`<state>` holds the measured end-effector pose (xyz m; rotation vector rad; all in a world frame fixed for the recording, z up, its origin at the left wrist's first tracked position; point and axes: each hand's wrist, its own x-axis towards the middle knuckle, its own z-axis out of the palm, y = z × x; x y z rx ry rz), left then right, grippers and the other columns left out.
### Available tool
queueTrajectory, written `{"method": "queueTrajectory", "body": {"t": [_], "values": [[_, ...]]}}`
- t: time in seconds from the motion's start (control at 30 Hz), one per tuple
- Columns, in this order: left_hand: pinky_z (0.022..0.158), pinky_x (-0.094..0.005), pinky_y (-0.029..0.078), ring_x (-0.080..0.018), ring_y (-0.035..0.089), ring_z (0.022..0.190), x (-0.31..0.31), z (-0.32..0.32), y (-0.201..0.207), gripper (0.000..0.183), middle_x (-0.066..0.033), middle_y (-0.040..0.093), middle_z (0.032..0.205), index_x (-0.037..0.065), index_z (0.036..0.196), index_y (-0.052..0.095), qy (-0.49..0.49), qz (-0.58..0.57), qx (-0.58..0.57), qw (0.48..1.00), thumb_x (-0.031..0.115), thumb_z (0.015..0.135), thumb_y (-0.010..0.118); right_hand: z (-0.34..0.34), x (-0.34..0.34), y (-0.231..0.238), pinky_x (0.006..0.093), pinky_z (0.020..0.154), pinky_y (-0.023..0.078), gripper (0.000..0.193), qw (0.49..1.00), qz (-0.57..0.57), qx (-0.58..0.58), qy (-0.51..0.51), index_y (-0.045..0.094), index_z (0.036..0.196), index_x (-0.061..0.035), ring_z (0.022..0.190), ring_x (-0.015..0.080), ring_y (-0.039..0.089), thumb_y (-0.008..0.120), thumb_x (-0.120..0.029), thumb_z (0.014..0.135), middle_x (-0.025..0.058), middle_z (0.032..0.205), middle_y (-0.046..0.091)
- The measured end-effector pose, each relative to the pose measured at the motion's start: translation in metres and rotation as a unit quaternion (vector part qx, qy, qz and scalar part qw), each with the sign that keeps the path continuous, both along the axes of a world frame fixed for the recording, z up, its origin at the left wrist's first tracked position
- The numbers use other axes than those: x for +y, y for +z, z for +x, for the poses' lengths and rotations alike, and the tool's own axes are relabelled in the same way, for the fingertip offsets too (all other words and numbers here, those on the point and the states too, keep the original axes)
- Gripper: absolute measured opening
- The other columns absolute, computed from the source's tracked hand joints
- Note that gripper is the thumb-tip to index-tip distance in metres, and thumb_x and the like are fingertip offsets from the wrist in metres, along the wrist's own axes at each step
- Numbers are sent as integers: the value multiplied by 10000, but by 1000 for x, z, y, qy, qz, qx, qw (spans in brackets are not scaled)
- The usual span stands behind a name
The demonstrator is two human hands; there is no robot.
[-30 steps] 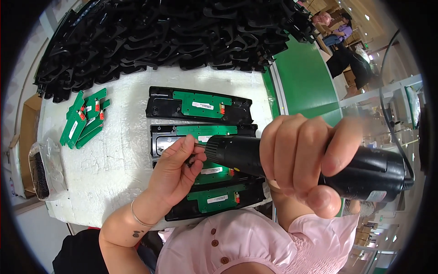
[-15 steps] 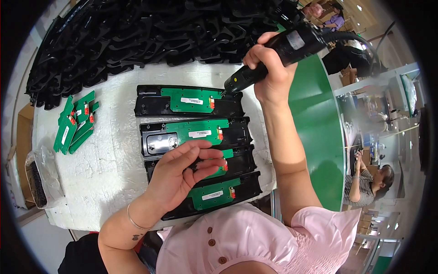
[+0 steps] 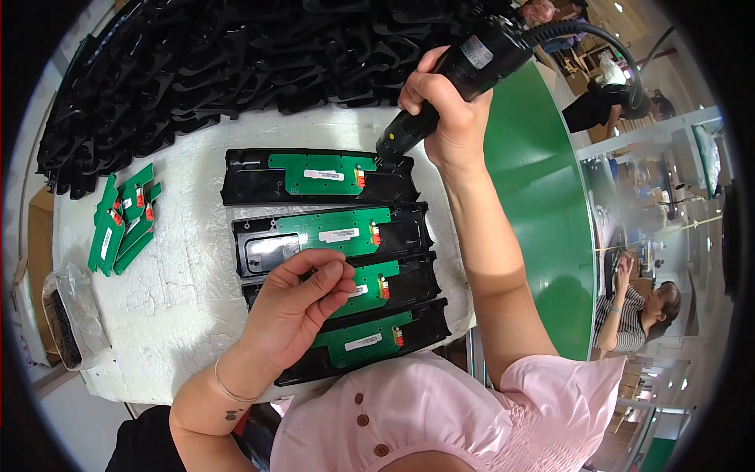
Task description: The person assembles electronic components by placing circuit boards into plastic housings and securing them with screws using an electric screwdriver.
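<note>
My right hand is wrapped round a black corded electric screwdriver. Its tip meets the upper right corner of a green circuit board, which lies in the farthest black plastic panel. Below it, three similar panels are lined up toward me, each with a green board, such as the second panel's board. Over the second and third panels hovers my left hand, fingers curled and thumb pressed to the fingertips. Whatever they hold is too small or hidden to make out.
Loose green boards are piled at the left of the white work surface. Near them lies a clear plastic bag with small black contents. A heap of black plastic parts fills the far side. To the right stands a green table; co-workers sit beyond.
My left hand's fingers have closed from a loosely spread pose into a pinch. The screwdriver has shifted slightly left and tilted more upright, its tip still at the far board's corner.
</note>
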<state>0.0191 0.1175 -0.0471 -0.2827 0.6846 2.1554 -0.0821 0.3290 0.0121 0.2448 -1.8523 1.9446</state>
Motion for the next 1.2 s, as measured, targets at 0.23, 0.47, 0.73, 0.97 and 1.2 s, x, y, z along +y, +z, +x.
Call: {"method": "queueTrajectory", "body": {"t": [0.23, 0.47, 0.73, 0.97, 1.2], "values": [[665, -194, 518, -121, 604, 785, 0, -1, -7, 132, -64, 611, 889, 34, 958, 579, 26, 41, -21, 999, 97, 843, 567, 5, -1, 6, 274, 496, 390, 99, 999, 34, 9, 2, 475, 752, -5, 474, 138, 432, 530, -2, 670, 61, 562, 457], [659, -193, 521, -118, 604, 762, -1, 3, -7, 135, -64, 610, 877, 34, 951, 579, 50, 36, -56, 997, 117, 846, 565, 90, -32, 55, 171, 480, 378, 245, 942, -103, 144, 286, 437, 905, -93, 476, 35, 504, 570, -70, 701, -81, 542, 507], [614, -185, 515, -105, 602, 719, -1, 5, -12, 163, -49, 611, 813, 34, 898, 581, 36, 100, -64, 992, 189, 849, 569, 113, -42, 57, 141, 463, 428, 274, 955, -62, 108, 268, 440, 878, -120, 476, 40, 524, 639, -63, 699, -49, 580, 534], [897, -270, 436, -240, 536, 1023, 10, 13, 11, 465, -181, 525, 1114, -58, 1179, 442, -42, 114, -84, 989, 329, 927, 389, 100, -46, 37, 230, 488, 328, 270, 976, -25, 102, 192, 434, 972, -81, 472, 69, 431, 521, -58, 717, -46, 549, 441], [851, -300, 486, -288, 571, 986, 11, 20, 0, 302, -204, 557, 1055, -47, 1148, 463, -106, 58, 7, 993, 148, 935, 373, 78, -45, 9, 292, 504, 350, 238, 997, -2, 6, 79, 427, 919, -23, 461, 110, 349, 459, -69, 688, 14, 559, 374]]}}
